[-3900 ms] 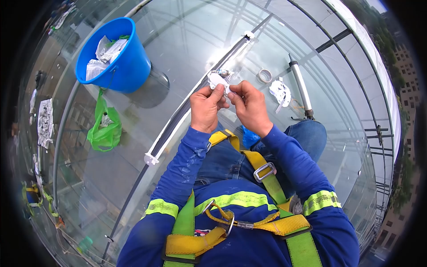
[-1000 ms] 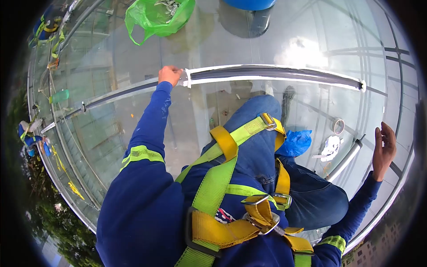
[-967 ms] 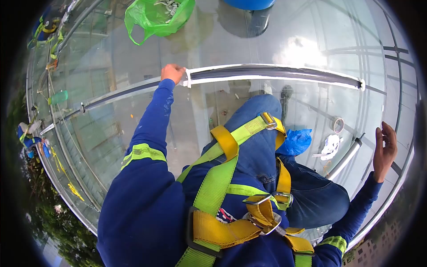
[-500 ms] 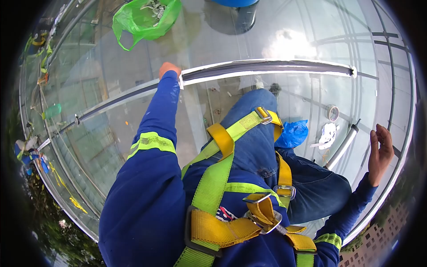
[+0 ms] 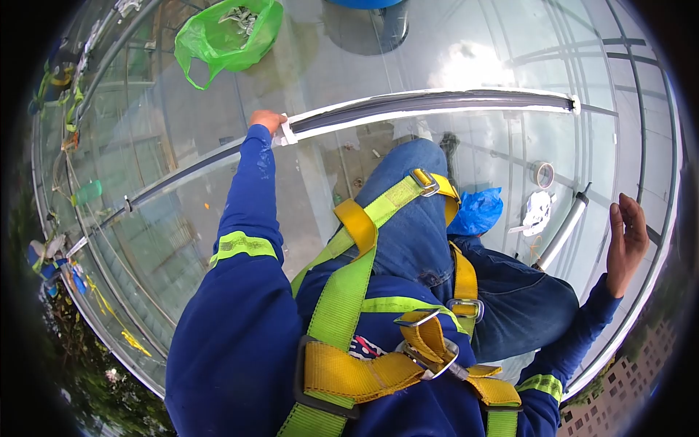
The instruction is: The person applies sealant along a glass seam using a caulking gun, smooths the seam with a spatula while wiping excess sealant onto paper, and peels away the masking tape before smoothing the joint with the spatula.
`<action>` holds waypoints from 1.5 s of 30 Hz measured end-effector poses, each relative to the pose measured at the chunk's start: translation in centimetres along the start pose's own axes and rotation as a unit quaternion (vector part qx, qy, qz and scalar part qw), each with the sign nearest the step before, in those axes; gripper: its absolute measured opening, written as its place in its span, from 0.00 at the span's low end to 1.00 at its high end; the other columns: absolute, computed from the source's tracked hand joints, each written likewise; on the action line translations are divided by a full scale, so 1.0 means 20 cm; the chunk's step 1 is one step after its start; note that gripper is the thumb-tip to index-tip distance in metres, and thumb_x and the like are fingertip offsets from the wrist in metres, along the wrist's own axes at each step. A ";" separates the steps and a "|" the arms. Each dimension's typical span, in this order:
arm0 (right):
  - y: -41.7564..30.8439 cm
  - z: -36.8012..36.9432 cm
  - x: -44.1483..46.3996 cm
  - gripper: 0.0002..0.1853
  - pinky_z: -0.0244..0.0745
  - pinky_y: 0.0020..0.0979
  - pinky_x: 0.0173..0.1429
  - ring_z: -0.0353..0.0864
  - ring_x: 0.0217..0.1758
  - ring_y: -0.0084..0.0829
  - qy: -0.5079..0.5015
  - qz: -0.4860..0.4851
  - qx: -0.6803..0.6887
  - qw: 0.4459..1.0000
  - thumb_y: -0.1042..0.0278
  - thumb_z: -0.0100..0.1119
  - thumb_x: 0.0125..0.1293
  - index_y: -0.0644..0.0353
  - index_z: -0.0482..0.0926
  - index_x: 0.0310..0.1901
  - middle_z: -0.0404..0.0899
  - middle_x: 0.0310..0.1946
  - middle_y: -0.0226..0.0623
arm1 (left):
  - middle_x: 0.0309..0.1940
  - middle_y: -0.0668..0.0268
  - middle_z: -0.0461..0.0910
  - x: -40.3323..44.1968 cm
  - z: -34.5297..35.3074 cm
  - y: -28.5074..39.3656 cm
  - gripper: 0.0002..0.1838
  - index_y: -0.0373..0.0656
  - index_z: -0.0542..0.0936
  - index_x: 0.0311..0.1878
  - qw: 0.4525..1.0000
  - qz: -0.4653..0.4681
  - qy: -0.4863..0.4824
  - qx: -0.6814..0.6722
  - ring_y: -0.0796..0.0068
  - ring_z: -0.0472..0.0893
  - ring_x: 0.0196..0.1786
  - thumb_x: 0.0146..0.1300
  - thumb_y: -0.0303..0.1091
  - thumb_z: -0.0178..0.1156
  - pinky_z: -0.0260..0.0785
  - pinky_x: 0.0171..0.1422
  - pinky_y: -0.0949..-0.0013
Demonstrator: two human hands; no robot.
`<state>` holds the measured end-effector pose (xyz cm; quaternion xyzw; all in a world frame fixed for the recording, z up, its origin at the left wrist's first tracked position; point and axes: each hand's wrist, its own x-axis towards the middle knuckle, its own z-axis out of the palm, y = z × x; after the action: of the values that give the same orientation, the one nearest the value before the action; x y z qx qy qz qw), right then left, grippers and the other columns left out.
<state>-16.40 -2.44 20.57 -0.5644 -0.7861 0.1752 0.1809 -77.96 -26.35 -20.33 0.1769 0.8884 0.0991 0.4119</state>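
My left hand (image 5: pixel 268 121) is closed at the dark seam (image 5: pixel 408 111) between glass panels. A short piece of white tape (image 5: pixel 287 132) lies across the seam at its fingers, and the hand appears to pinch it; the fingertips are partly hidden. White tape strips (image 5: pixel 349 130) run along both sides of the seam to the right. My right hand (image 5: pixel 628 247) is raised at the right, fingers loosely bent and apart, with nothing in it. Below and left of it lies a sealant gun (image 5: pixel 564 231) with a pale tube.
A green plastic bag (image 5: pixel 251 54) with scraps sits at the top left, beside a bucket (image 5: pixel 368 29) with a blue top. A tape roll (image 5: pixel 542 174), crumpled white paper (image 5: pixel 537 211) and a blue bag (image 5: pixel 478 211) lie by my knee. Ropes (image 5: pixel 80 197) hang left.
My left hand has moved slightly left and down along the seam, and the white tape piece at it has shifted left and looks wider. My right hand stays raised and empty.
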 end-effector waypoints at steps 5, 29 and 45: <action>0.01 -0.02 -0.01 0.13 0.72 0.28 0.60 0.80 0.52 0.25 0.002 -0.011 -0.008 1.000 0.71 0.63 0.68 0.65 0.80 0.52 0.82 0.49 0.37 | 0.29 0.70 0.80 -0.23 -0.18 0.08 0.09 0.42 0.84 0.40 0.984 -0.035 -0.077 -0.156 0.80 0.76 0.28 0.57 0.33 0.69 0.71 0.29 0.72; -1.19 1.22 0.06 0.06 0.76 0.39 0.43 0.81 0.36 0.45 -0.240 -0.316 0.156 0.904 0.70 0.64 0.60 0.63 0.84 0.34 0.82 0.32 0.45 | 0.31 0.59 0.85 -1.28 -0.35 0.72 0.21 0.36 0.73 0.56 0.865 0.379 -0.055 -0.323 0.77 0.81 0.32 0.60 0.26 0.66 0.73 0.39 0.73; -1.06 1.46 -0.08 0.09 0.74 0.41 0.50 0.80 0.41 0.45 -0.248 -0.369 0.127 0.887 0.72 0.66 0.55 0.58 0.85 0.40 0.83 0.35 0.40 | 0.34 0.67 0.84 -1.20 0.16 0.49 0.07 0.33 0.82 0.44 0.836 0.314 -0.046 -0.447 0.82 0.81 0.37 0.63 0.22 0.63 0.74 0.44 0.77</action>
<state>-47.37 -12.37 5.16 -0.1439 -0.9279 0.3284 0.1019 -58.80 -26.70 -2.53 0.2477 0.6241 0.6010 0.4336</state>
